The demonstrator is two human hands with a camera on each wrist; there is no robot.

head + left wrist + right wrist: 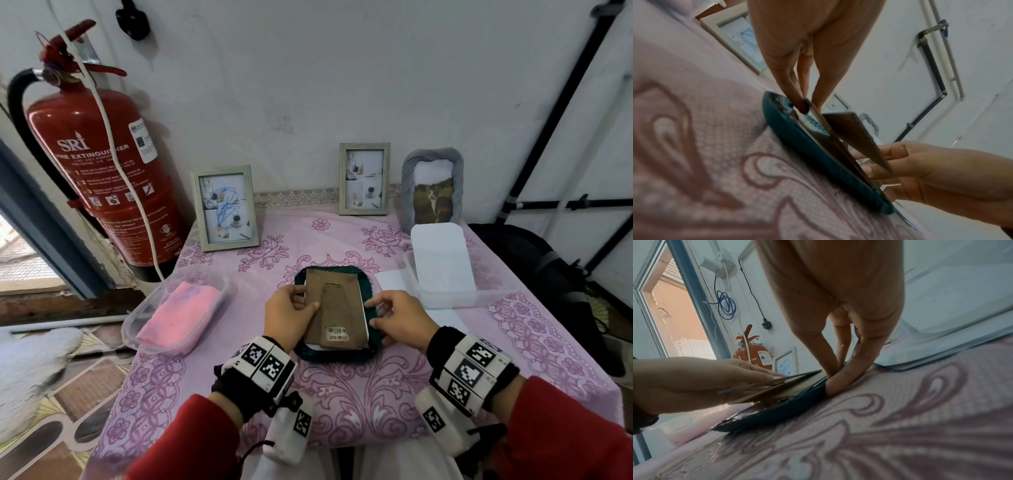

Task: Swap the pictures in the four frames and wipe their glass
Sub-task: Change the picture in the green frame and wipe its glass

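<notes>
Both hands point(291, 308) point(397, 317) pinch backing point(334, 308) (wrist views: lifted off frame point(797, 139)).

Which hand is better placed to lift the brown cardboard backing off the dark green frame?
Probably left: the left hand already pinches the brown cardboard backing, while the right hand steadies the dark green frame.
</notes>
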